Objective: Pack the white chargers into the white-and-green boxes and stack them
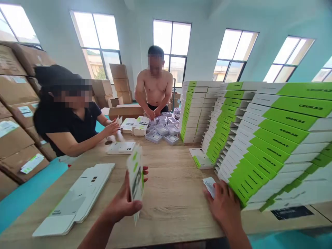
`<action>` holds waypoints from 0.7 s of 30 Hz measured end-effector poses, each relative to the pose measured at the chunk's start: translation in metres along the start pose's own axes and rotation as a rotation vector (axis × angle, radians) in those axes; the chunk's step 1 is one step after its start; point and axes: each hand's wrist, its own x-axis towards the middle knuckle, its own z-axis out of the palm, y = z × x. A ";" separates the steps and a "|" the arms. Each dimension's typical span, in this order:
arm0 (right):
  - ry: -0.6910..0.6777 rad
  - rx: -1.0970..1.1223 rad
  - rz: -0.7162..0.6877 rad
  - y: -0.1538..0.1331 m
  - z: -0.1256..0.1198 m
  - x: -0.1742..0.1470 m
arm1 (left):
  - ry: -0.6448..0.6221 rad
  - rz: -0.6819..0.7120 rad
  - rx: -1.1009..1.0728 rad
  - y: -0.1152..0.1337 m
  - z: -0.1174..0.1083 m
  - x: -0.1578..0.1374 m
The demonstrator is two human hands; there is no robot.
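Note:
My left hand point(121, 199) grips a thin stack of white and green printed leaflets point(135, 180), held upright on edge above the table, thumb on the near side and fingertips round the far side. My right hand point(225, 205) rests low at the foot of the nearest box stack, with a small white printed card point(209, 186) between thumb and fingers. Beside it rise tall stacks of white and green boxes point(275, 148) marked CEUKAZ. On the left lies a pile of flat, unfolded white cartons point(77, 199).
Across the wooden table point(166, 207), one person point(72, 124) handles small papers and another point(155, 86) reaches over grey trays point(162, 129). Leaflet piles point(140, 125) stand beside the trays. A white leaflet pile point(121, 147) lies nearer. Brown cartons point(18, 93) are stacked at left.

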 end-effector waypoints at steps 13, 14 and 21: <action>-0.750 1.279 -0.263 -0.131 -0.075 0.010 | -0.093 0.288 1.176 0.015 0.005 0.003; -0.708 1.203 -0.275 -0.129 -0.071 0.011 | -0.095 0.283 1.197 0.017 0.005 0.001; -0.536 1.154 -0.152 -0.123 -0.053 0.004 | -0.110 0.159 1.013 0.036 0.010 0.000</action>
